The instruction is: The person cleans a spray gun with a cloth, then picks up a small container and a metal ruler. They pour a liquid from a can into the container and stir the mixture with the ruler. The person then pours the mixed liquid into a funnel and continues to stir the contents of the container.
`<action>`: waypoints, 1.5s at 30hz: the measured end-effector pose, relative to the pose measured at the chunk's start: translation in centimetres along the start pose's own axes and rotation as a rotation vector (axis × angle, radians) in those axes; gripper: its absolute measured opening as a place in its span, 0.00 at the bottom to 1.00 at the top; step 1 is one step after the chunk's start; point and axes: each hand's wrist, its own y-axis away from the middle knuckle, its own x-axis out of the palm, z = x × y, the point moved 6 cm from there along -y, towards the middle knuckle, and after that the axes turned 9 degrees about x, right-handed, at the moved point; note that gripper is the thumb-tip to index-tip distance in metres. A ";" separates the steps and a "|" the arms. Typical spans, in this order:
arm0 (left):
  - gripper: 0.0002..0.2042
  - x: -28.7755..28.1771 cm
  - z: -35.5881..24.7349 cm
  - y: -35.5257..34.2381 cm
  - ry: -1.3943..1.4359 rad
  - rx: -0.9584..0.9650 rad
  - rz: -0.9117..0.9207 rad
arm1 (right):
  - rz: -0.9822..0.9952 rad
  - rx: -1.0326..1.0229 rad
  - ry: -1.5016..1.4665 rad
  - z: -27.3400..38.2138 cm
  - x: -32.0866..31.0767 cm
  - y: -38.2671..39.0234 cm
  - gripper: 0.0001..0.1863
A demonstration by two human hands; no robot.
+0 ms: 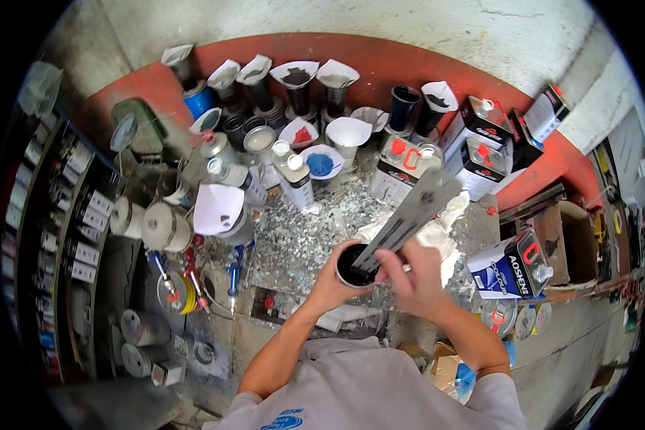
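My left hand [327,288] is wrapped round a cup [345,281] with dark, almost black liquid inside. In my right hand [416,281] is a long, flat metal stirring stick [407,216] with slots along it, gripped near its lower part. The stick leans up to the right, and its lower end is inside the cup, against the dark liquid. Both hands are close together over the near part of a paint-spattered bench [294,236]. Behind the stick lies crumpled white cloth or paper [448,236], partly hidden by it and my right hand.
Several cups with paper filters [295,77] line the back. Metal cans with red caps [401,168] stand behind the stick; a blue-and-white can [505,269] stands at the right. Spray guns [235,272] hang at the front left. Shelves of tins [79,208] rise far left.
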 end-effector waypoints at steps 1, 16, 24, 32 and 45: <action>0.44 0.1 -0.1 0.2 -0.016 0.014 -0.003 | -0.027 -0.055 0.015 0.0 -0.6 -0.4 0.04; 0.41 -1.6 3.2 -0.1 -0.166 0.087 0.041 | 0.059 0.227 -0.136 -6.7 2.5 1.0 0.06; 0.40 -1.7 2.5 0.1 -0.127 0.036 0.199 | 0.061 -0.023 0.047 0.5 0.0 -1.5 0.08; 0.41 -1.8 1.7 -0.6 0.053 -0.036 0.347 | 0.121 -0.277 0.635 -0.4 0.3 -1.4 0.18; 0.37 -1.4 2.2 0.0 0.033 -0.072 0.288 | 0.249 0.026 0.189 -2.3 1.9 -1.4 0.13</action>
